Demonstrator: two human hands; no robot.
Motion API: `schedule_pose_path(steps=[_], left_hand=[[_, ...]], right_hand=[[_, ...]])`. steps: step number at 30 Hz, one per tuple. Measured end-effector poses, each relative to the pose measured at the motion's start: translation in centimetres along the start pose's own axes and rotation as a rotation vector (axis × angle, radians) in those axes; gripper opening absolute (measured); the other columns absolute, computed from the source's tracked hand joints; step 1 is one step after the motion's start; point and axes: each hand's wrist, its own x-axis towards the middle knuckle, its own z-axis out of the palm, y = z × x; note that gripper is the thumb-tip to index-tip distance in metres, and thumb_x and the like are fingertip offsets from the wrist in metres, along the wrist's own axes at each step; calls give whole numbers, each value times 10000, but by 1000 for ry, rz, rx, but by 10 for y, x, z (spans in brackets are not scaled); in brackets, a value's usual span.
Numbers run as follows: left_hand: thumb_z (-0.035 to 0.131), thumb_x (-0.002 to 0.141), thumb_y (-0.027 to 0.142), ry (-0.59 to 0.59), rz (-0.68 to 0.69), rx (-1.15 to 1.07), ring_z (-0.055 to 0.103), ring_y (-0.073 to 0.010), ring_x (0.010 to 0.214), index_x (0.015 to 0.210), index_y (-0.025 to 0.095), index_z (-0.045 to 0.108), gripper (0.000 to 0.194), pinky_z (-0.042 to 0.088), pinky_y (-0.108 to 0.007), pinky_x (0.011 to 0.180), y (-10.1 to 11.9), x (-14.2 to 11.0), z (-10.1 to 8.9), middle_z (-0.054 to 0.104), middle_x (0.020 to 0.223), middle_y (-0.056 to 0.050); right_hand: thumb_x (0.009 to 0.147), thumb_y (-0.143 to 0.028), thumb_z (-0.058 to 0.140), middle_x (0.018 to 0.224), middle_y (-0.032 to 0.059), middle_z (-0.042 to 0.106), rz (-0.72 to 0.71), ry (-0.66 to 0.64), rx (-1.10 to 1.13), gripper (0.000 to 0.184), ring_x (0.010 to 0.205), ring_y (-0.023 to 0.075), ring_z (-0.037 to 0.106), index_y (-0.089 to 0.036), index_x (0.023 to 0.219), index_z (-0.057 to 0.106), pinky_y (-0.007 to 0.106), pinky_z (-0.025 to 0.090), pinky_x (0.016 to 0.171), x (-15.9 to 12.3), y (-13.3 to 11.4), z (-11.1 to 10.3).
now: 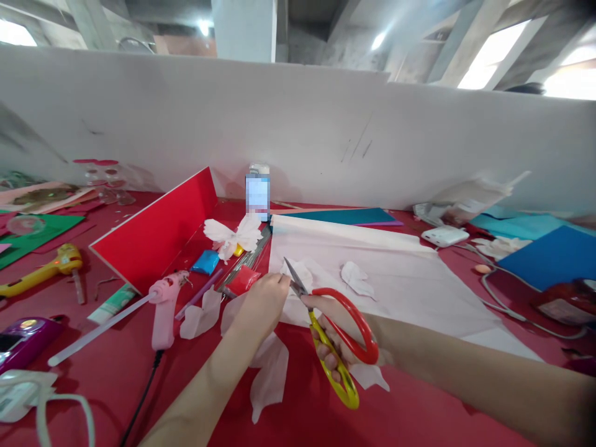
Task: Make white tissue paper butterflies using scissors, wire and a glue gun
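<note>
My right hand (333, 338) grips a pair of scissors (342, 304) with one red and one yellow handle. The blades point up and away, slightly parted, beside the fingertips of my left hand (270, 301). Those fingers are pinched together at a piece of thin white paper (300, 273), partly hidden by hand and blades. Cut white paper petals lie around both hands: a petal (357, 279) on the large white sheet (410, 285), another petal (202, 316) to the left, and a forked piece (270, 372) below my left wrist.
Left of my hands are a pink glue gun (164, 310) with a long glue stick, a white paper butterfly shape (233, 236), blue (205, 262) and red packets (243, 279), and a red board (158, 230). A phone (257, 194) leans on the white partition. White cables (503, 301) run at right.
</note>
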Motion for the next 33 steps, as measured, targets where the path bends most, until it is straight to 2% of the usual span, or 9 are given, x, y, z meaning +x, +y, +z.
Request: schedule_pose_path(steps=[3, 7, 12, 17, 22, 26, 30, 33], left_hand=[[432, 807, 0, 39, 6, -8, 600, -211, 883, 995, 121, 588, 272, 468, -300, 761, -2, -1, 2, 643, 904, -97], [439, 824, 20, 107, 12, -39, 599, -212, 876, 1004, 129, 582, 255, 474, -320, 775, -8, -1, 7, 637, 907, -93], [440, 815, -3, 188, 44, -99, 601, -189, 887, 994, 151, 573, 271, 476, -307, 807, -12, 0, 12, 638, 916, -62], [425, 826, -5, 235, 64, -147, 597, -164, 900, 996, 169, 577, 287, 473, -281, 819, -16, 1, 15, 639, 941, -48], [422, 835, 2, 194, 56, -173, 601, -160, 881, 989, 168, 595, 285, 467, -265, 807, -15, 3, 18, 657, 911, -42], [451, 831, 17, 123, 42, -180, 609, -154, 879, 971, 169, 597, 252, 458, -254, 811, -14, 6, 20, 672, 933, -35], [460, 815, 7, 75, 27, -165, 603, -152, 902, 991, 165, 579, 265, 451, -252, 823, -12, 6, 18, 664, 966, -45], [468, 776, -28, 59, 27, -147, 592, -160, 921, 1000, 166, 573, 314, 443, -264, 840, -10, 4, 14, 650, 988, -51]], right_hand=[[849, -650, 414, 477, -30, 363, 108, 10, 44, 586, 412, 58, 369, -180, 500, 383, 172, 375, 446, -8, -5, 6], [855, -632, 425, 496, -40, 346, 166, 39, 80, 566, 423, 58, 346, -175, 521, 409, 175, 370, 462, -8, -9, 5], [828, -642, 480, 535, -14, 431, 150, 45, 140, 542, 446, 88, 403, -150, 602, 501, 216, 396, 483, -1, -5, -5], [839, -672, 426, 543, -2, 476, 145, 38, 156, 569, 458, 103, 429, -151, 627, 509, 227, 398, 487, 1, -4, -7], [864, -604, 426, 468, -41, 376, 222, -32, 180, 545, 388, 70, 342, -177, 525, 387, 199, 352, 442, 3, -8, -4], [846, -561, 454, 500, -30, 401, 227, -106, 141, 484, 408, 86, 379, -190, 546, 368, 217, 394, 458, 9, -6, -11], [819, -554, 466, 529, -18, 417, 170, -89, 55, 439, 438, 103, 425, -193, 582, 384, 237, 431, 482, 16, -3, -15], [812, -569, 447, 524, -2, 420, 185, -44, 7, 453, 448, 113, 437, -190, 571, 383, 241, 433, 475, 17, -4, -13]])
